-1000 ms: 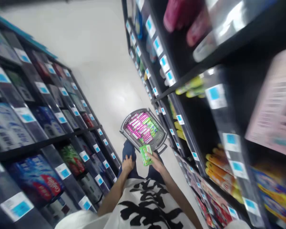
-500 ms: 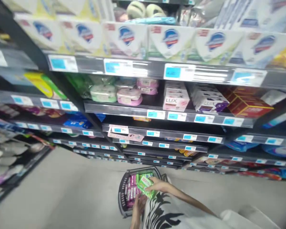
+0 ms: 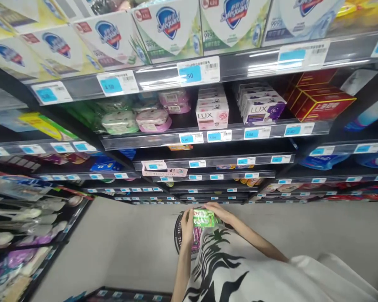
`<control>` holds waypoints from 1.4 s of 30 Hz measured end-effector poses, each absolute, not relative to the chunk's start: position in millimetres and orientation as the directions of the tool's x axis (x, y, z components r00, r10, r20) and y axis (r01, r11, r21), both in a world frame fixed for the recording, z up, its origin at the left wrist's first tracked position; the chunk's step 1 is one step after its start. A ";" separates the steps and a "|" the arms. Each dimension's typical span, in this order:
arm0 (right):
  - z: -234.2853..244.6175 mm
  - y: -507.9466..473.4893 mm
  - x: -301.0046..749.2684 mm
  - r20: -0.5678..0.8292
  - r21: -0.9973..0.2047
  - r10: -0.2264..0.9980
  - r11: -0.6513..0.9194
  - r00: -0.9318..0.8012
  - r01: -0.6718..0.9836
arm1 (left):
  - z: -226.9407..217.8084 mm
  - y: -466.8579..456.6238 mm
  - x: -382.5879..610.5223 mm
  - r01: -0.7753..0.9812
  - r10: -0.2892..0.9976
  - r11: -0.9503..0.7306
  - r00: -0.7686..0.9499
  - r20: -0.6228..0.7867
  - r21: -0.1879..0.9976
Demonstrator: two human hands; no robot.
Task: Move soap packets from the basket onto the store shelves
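Observation:
A green packet with white and red print (image 3: 203, 218), which looks like a wrapped bar of soap, is held over a dark shopping basket (image 3: 177, 237). My left hand (image 3: 187, 222) is closed on the packet's left edge. At its upper right, my right hand (image 3: 219, 211) grips the same packet with bent fingers. Pink-purple packets (image 3: 196, 240) lie in the basket below, partly hidden by the green packet, my left forearm and the white shirt with black stripes.
Ahead, dark shelves carry Safeguard boxes (image 3: 170, 29), pink LUX boxes (image 3: 212, 113), purple LUX boxes (image 3: 260, 108), red boxes (image 3: 321, 102) and soap cases (image 3: 153, 120). A rack of brushes (image 3: 28, 218) stands at left. Another shelf edge (image 3: 126, 293) shows at the bottom. Grey floor (image 3: 129, 243) lies between.
My left hand has risen from the basket's near side to the green packet, which is now level and held by both hands. The view has shifted, with the upper shelf nearer.

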State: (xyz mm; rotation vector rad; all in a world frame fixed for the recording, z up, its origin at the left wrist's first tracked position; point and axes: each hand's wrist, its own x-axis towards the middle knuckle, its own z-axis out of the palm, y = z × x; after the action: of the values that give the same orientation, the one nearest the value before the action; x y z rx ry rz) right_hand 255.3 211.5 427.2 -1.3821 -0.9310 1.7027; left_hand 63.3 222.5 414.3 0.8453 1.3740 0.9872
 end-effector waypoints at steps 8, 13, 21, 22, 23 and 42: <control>437.1 222.7 255.2 -0.386 -0.874 0.921 -0.346 0.056 -0.340 | 437.6 216.7 87.9 -0.454 0.852 0.246 -0.319 -0.414 0.856; 425.5 228.0 237.7 -0.371 -0.900 0.910 -0.303 0.185 -0.313 | 438.5 223.8 79.7 -0.354 0.870 0.213 -0.356 -0.342 0.911; 433.0 232.8 230.4 -0.155 -0.984 0.958 -0.127 0.242 -0.127 | 434.3 224.4 70.1 -0.336 0.865 0.166 -0.402 -0.301 0.927; 437.7 233.8 229.8 -0.110 -0.992 0.964 -0.092 0.242 -0.085 | 434.1 224.9 68.8 -0.372 0.860 0.153 -0.407 -0.309 0.916; 442.8 234.7 229.0 -0.073 -0.997 0.970 -0.063 0.231 -0.050 | 433.9 225.6 67.1 -0.409 0.854 0.140 -0.410 -0.319 0.902; 457.1 224.9 222.8 -0.055 -0.998 0.997 -0.055 -0.053 0.007 | 425.3 221.3 37.6 -0.406 0.845 0.134 -0.430 -0.318 0.904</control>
State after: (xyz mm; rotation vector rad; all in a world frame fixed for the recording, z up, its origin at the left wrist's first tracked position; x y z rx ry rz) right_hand 222.8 224.9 457.1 -1.2282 -1.2256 1.2865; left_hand 37.6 221.3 425.3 0.4701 1.3690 1.5223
